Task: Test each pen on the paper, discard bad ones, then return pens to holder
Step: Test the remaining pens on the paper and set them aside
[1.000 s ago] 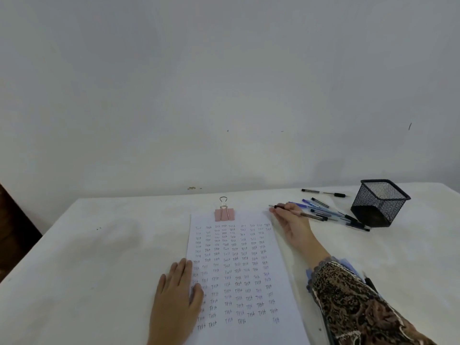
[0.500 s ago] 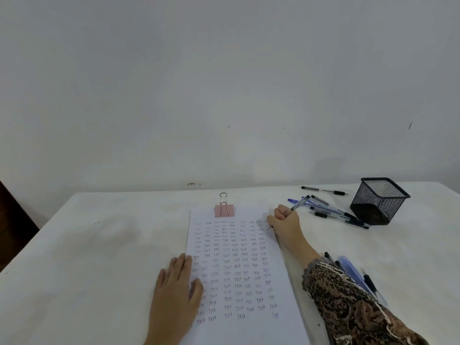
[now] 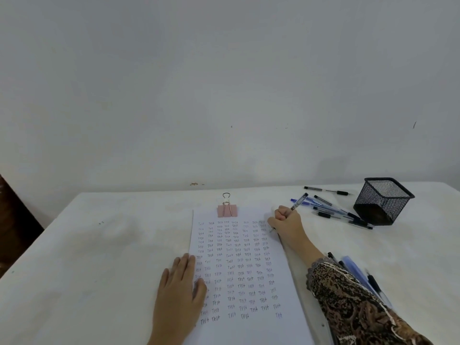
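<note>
A white sheet of paper (image 3: 244, 265), covered in rows of small written words, lies in front of me under a pink binder clip (image 3: 227, 210). My right hand (image 3: 286, 224) grips a clear pen (image 3: 298, 201) in a writing hold, its tip at the paper's upper right edge. My left hand (image 3: 179, 292) rests flat on the paper's lower left edge. Several pens (image 3: 333, 211) lie loose beside a black mesh holder (image 3: 383, 200) at the right. More pens (image 3: 358, 275) lie by my right sleeve.
One black pen (image 3: 326, 190) lies apart near the wall behind the pile. The white table (image 3: 99, 257) runs from the wall to me. A dark brown object (image 3: 15, 225) stands past the table's left edge.
My right hand lifted a pen from the pile, turned it into a writing hold and brought its tip down to the paper's upper right. The left hand stayed put.
</note>
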{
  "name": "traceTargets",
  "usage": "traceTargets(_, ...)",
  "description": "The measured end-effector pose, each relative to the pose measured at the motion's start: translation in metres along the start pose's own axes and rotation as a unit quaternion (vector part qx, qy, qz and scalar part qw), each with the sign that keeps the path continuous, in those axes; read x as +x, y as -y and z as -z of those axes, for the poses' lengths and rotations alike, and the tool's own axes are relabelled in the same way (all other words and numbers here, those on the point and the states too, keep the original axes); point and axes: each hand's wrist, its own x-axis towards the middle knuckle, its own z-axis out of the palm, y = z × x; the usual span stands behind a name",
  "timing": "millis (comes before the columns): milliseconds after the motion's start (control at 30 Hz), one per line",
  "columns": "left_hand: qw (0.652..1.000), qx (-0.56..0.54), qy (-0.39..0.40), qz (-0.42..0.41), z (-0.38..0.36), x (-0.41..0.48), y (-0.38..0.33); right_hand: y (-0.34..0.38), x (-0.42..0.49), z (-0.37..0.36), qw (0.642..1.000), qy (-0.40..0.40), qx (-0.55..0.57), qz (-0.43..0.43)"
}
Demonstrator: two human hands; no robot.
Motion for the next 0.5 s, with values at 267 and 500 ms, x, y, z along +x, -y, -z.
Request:
traceTargets(267,1.000,0.001,0.006,-0.003,0.0021,0.0000,-0.0007,0.0009,-0.0010,-0.0007,0.999,-0.044,-0.012,0.011)
traceTargets(500,1.000,-0.001,0.013,0.000,0.0046,-0.0011,-0.0024,0.0002,-0.0020,0.0006,0.998,-0.061,-0.011,0.011)
